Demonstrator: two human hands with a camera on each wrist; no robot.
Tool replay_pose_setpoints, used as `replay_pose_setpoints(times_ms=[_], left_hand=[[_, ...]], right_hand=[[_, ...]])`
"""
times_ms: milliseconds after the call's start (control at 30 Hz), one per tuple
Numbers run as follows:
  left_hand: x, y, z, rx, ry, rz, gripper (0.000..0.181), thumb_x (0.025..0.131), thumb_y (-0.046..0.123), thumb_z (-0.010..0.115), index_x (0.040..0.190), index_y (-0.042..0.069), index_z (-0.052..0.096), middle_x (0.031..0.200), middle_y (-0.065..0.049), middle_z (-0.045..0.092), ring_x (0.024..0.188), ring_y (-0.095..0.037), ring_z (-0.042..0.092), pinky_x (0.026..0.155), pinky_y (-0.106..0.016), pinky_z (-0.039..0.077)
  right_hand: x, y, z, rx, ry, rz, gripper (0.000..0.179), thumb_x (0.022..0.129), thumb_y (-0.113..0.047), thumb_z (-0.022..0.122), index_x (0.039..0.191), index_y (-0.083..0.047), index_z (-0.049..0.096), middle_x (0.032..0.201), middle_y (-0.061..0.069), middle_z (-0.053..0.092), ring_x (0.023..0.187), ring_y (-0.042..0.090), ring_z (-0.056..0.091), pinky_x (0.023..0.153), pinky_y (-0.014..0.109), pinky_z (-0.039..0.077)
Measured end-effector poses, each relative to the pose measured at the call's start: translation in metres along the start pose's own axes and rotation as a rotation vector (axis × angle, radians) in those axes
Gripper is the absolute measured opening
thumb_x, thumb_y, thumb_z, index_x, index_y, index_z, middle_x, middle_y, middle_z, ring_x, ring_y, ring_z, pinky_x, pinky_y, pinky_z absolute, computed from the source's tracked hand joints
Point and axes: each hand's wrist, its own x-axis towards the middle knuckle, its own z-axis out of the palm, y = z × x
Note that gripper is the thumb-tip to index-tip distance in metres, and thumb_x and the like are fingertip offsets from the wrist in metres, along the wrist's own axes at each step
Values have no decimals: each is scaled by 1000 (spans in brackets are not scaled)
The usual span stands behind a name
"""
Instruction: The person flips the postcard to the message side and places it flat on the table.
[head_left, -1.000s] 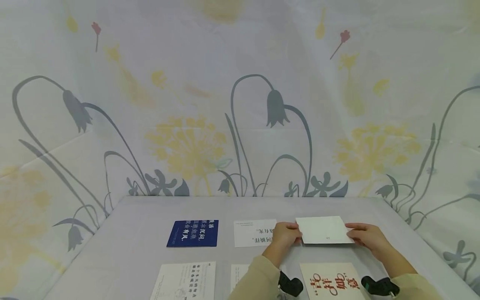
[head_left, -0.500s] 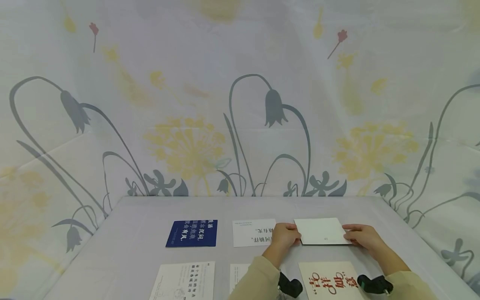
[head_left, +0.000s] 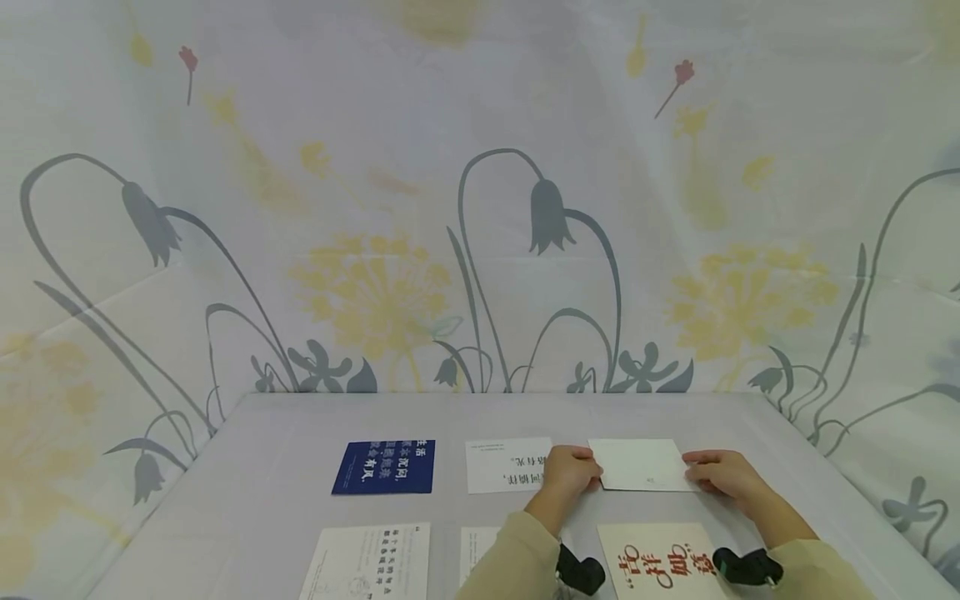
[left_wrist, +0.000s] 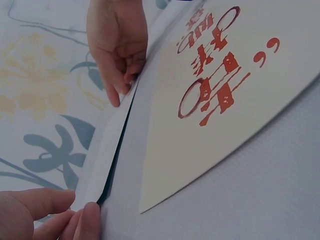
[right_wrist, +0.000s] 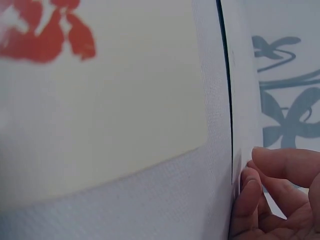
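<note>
A white card, with a tiny mark near its front edge, lies low over the far right of the table. My left hand pinches its left end. At the opposite end, my right hand holds the card between thumb and fingers. The left wrist view shows a thin dark gap under the near edge of the white card, with the right hand at the far end. Closer to me lies a cream card with red lettering, between the two forearms.
Left of my left hand is a white printed card, partly covered by it. Farther left lies a dark blue card. Nearer are a white card with writing and another card, mostly behind my left sleeve. A flower-patterned backdrop stands behind the table.
The white card's near edge has come down toward the table, and the dark shadow under it has thinned. Both hands stay at its ends, the right one shifting slightly left.
</note>
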Motion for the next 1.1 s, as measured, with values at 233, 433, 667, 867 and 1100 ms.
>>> replay_pose_setpoints(times_ms=[233, 433, 667, 867, 1100], left_hand=[[0, -2, -3, -2, -4, -1, 19, 73, -8, 70, 91, -2, 67, 71, -1, 59, 55, -9, 56, 54, -22, 51], [-4, -1, -6, -6, -28, 0, 18, 75, -5, 70, 92, -1, 67, 73, -1, 59, 57, -9, 56, 55, -23, 51], [-7, 0, -9, -55, -62, 25, 23, 76, -7, 69, 98, -3, 67, 77, -1, 60, 62, -9, 57, 60, -24, 53], [-11, 0, -10, -65, -78, 28, 24, 75, -6, 70, 98, -1, 67, 77, 0, 60, 63, -9, 58, 60, -24, 53], [-17, 2, -11, -61, -100, 34, 24, 76, -6, 70, 99, 0, 66, 78, 0, 60, 66, -10, 59, 62, -25, 54]], right_hand=[[1, 0, 0, 7, -4, 10, 42, 81, -4, 62, 117, 15, 52, 88, 5, 60, 70, 14, 52, 60, 25, 46], [-1, 1, -1, 18, -5, 9, 43, 82, -5, 62, 119, 15, 52, 96, 11, 61, 72, 14, 54, 63, 26, 47], [-5, 2, -2, 23, -19, 11, 44, 84, -6, 62, 121, 15, 50, 97, 14, 61, 72, 14, 54, 63, 27, 48], [-12, 6, -5, 49, -39, -6, 48, 84, -6, 62, 124, 16, 46, 85, 0, 61, 71, 11, 55, 63, 25, 49], [-21, 6, -7, 50, -54, -5, 51, 85, -9, 62, 126, 15, 44, 87, 0, 60, 74, 13, 56, 65, 26, 49]])
